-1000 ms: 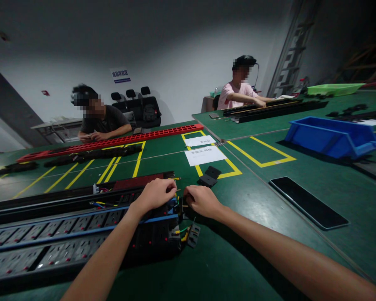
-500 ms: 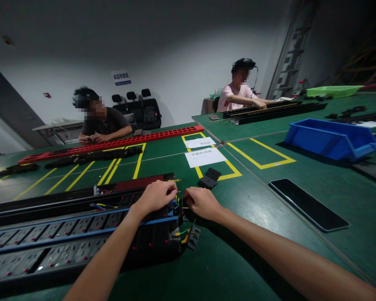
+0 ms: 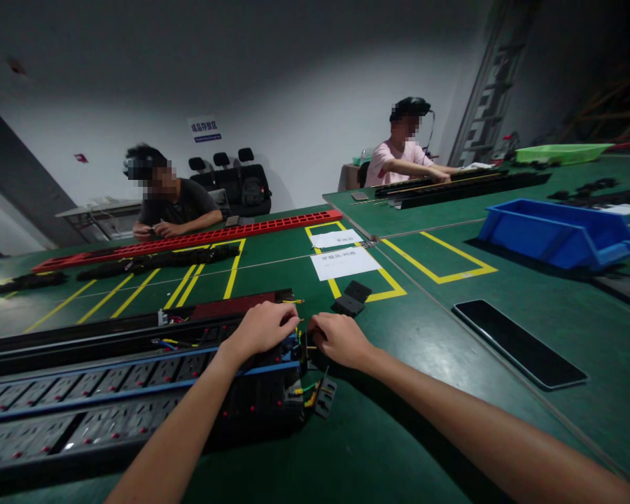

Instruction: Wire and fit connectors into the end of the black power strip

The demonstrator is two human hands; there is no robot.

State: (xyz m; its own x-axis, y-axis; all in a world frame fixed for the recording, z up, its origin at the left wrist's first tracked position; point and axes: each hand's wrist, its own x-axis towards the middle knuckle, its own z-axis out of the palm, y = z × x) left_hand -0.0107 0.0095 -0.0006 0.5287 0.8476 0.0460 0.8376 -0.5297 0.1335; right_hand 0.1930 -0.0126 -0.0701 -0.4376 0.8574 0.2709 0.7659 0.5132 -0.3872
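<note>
Long black socket strips with red dots and blue edges lie at the left, their ends near the middle. Over the end of the upper strip is my left hand, its fingers closed on something I cannot make out. Just to its right, my right hand is curled shut beside the strip end, around something too small and hidden to name. Yellow and green wires stick out below the hands, next to a small grey end plate that stands tilted. Two dark plates lie behind my right hand.
A phone and a blue bin stand at the right. White paper labels lie behind my hands. A long red rack crosses the far left. Two people sit across the tables, one left, one right.
</note>
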